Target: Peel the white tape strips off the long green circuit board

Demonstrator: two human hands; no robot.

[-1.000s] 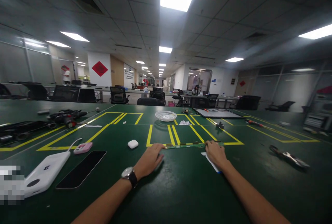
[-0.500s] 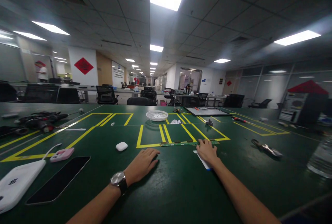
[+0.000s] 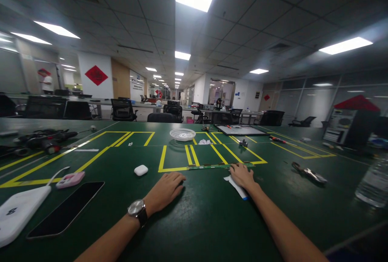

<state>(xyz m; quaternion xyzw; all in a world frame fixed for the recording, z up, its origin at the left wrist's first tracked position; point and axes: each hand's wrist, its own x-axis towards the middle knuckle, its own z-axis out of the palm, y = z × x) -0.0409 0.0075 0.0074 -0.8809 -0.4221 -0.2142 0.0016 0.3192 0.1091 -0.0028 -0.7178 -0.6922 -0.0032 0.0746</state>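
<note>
1. The green tabletop (image 3: 200,229) spreads across the whole foreground and carries everything listed below.
2. Yellow tape (image 3: 163,159) marks out rectangles on it, ahead of the person.
3. A thin green strip (image 3: 209,167), which looks like a circuit board, lies flat along the near line of one taped outline. Its long axis runs left to right, crosswise to the forearms.
4. The right hand (image 3: 243,177) is the nearer one: its fingers, bent, reach the strip towards its right end, and a short length shows beyond them. Whether they pinch it or only rest on it, I cannot tell.
5. The left hand (image 3: 165,189) is apart from the strip, its fingers loosely spread with nothing seen in them. The strip's left end lies just ahead of those fingertips and slightly to the right.
6. A white flat piece (image 3: 237,188) with a blue end lies slantwise, partly hidden by the right hand.
7. A small white rounded case (image 3: 141,170) sits beyond the left hand, to its left.
</note>
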